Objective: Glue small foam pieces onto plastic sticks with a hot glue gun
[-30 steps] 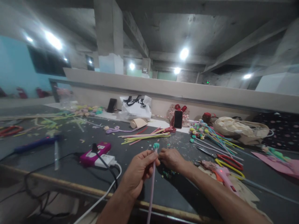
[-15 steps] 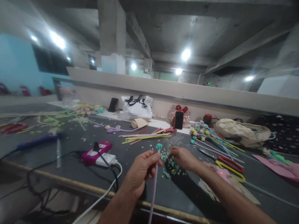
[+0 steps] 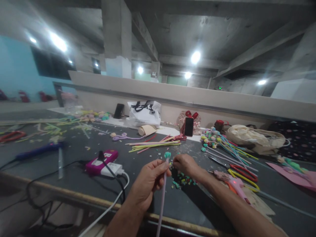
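My left hand point(image 3: 151, 179) is closed around a pale lilac pipe cleaner stem point(image 3: 161, 202), held upright with its lower end past the table edge. A mint-green tuft point(image 3: 167, 154) tops the stem, just above my thumb. Close beside it on the right, my right hand point(image 3: 186, 164) is pinched, fingers pointing at the stem; anything between the fingertips is too small to make out. Below that hand lie many tiny colored clippings point(image 3: 182, 181), mostly green, yellow and red. A pink glue gun point(image 3: 234, 185) with a lit red light rests beyond my right forearm.
Scissors point(image 3: 243, 173) with red and yellow handles lie to the right, near finished stems with colorful heads point(image 3: 213, 138). Loose pipe cleaners point(image 3: 154, 144) sit ahead. At left are a magenta power strip point(image 3: 96, 164), cables and a blue glue gun point(image 3: 39, 150). A phone point(image 3: 189, 127) stands upright.
My right hand has moved slightly left, up from the clippings to beside the stem. My left hand keeps its hold almost unmoved. More of the pink glue gun shows.
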Demonstrator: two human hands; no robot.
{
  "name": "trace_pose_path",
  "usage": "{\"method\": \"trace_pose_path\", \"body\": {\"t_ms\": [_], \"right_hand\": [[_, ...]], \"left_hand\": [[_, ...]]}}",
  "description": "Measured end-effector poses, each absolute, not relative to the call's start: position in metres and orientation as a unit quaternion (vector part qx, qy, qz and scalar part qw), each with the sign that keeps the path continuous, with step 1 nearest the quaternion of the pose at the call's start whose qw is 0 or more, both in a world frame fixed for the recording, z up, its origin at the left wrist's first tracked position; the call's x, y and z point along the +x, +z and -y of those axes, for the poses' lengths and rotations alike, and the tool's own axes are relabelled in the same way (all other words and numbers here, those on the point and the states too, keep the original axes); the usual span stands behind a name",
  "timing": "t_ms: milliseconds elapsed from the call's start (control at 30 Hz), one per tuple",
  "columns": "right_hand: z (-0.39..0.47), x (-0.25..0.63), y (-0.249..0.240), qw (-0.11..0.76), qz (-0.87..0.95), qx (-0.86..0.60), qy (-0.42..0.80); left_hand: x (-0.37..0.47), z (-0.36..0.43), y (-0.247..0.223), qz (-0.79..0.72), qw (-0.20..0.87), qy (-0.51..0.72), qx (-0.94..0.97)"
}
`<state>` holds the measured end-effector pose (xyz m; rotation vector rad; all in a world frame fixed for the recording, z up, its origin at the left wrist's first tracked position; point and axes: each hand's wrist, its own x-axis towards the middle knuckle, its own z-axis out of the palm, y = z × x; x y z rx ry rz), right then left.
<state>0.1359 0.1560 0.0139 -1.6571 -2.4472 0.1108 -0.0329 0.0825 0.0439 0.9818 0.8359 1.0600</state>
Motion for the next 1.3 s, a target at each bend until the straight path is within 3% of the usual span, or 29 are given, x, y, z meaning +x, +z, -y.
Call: {"method": "trace_pose_path", "body": {"t_ms": [233,500,1000,1300], "right_hand": [[-0.151,0.155,0.029,0.185,0.808,-0.552,0.088],[-0.148,0.181,0.011,0.256,0.734,-0.606,0.170],[-0.113,0.176,0.022,0.434,0.546,-0.460,0.549],[-0.098,0.152,0.025,0.478,0.528,-0.409,0.571]], "left_hand": [[-0.031,-0.086,0.041,-0.370,0.677,0.464,0.435],[-0.026,-0.082,0.044,-0.387,0.665,0.467,0.436],[-0.019,-0.085,0.034,-0.362,0.684,0.428,0.467],[0.004,-0.086,0.022,-0.350,0.693,0.439,0.452]]}}
